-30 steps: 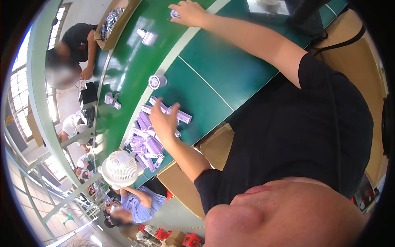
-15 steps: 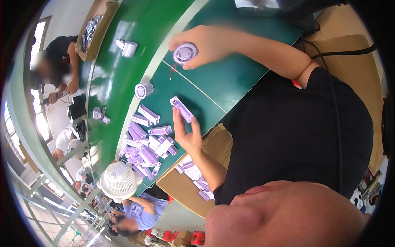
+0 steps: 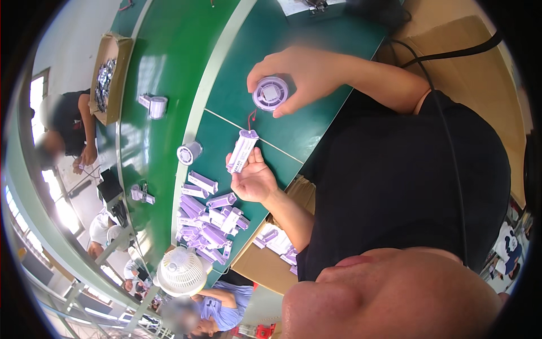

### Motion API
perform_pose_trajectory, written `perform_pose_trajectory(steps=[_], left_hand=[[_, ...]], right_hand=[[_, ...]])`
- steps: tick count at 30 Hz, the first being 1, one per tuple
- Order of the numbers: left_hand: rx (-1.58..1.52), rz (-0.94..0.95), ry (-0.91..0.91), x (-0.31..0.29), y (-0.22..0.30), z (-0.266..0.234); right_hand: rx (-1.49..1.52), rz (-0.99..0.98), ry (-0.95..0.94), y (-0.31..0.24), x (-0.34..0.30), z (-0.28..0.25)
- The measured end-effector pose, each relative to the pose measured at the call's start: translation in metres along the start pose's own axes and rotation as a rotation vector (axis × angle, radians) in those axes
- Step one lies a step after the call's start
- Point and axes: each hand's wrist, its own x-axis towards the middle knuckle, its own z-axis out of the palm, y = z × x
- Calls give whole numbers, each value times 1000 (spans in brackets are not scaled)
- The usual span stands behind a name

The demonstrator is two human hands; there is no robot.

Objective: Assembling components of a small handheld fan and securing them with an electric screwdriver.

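Observation:
My right hand (image 3: 302, 70), in the upper part of the view, grips a round lavender plastic housing (image 3: 270, 93) from its side, fingers and thumb around it. A thin red wire (image 3: 252, 117) hangs from the housing, its end close to the top of the handle below. My left hand (image 3: 254, 176), palm turned up, holds that long lavender plastic handle (image 3: 243, 151) upright in its fingers, printed side showing. The two parts are apart. Beside my left hand lies a heap of similar handles (image 3: 209, 226) on the green table (image 3: 226, 93). Another lavender round housing (image 3: 189, 153) stands near the table's pale edge.
A green conveyor belt (image 3: 161, 73) runs past the table, carrying assembled lavender pieces (image 3: 153, 105). A white caged fan (image 3: 182, 271) stands beside the heap. An open carton (image 3: 265, 265) with more handles is near my left forearm. Co-workers (image 3: 76, 121) sit across the belt.
My left hand has rolled palm up and turned the handle printed side outward, bringing it under the wire. The right hand has drawn the housing nearer my body. The whole view has shifted.

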Motion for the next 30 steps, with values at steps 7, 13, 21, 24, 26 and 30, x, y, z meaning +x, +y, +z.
perform_pose_trajectory(steps=[7, 13, 21, 24, 26, 30], left_hand=[[4, -2, -72, 7, -6, 10], [20, 15, -78, 5, -10, 16], [172, 86, -165, 11, -11, 29], [289, 71, -240, 27, -16, 38], [503, 112, -269, 26, -12, 49], [850, 174, -375, 34, -15, 63]], right_hand=[[-15, -13, -7, -3, -3, -1], [50, 30, -60, -3, -3, -1], [141, -41, -113, 15, -3, 3], [163, -32, -82, 28, -15, -1], [230, -53, -126, 38, -15, 2], [421, -152, -155, 75, -16, 17]])
